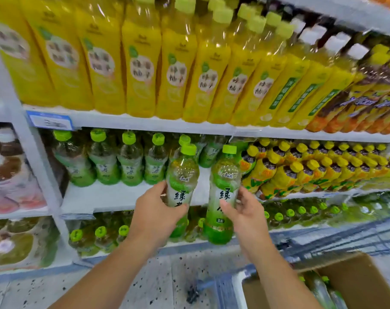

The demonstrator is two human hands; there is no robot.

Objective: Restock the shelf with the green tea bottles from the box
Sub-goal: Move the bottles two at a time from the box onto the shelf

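Note:
My left hand (157,211) grips one green tea bottle (182,175) around its label, upright, in front of the middle shelf (113,196). My right hand (245,214) holds a second green tea bottle (223,192) beside it, slightly tilted. Both bottles have lime caps and hover just before the shelf's bare white front strip. Several green tea bottles (104,159) stand in a row at the back of that shelf. The cardboard box (354,284) sits open at the lower right, with more green-capped bottles inside.
Yellow drink bottles (145,63) fill the upper shelf. Yellow-capped bottles (312,168) crowd the middle shelf's right side. More green bottles (100,237) stand on the lower shelf. A white upright (33,152) divides off the left bay. Speckled floor (145,286) lies below.

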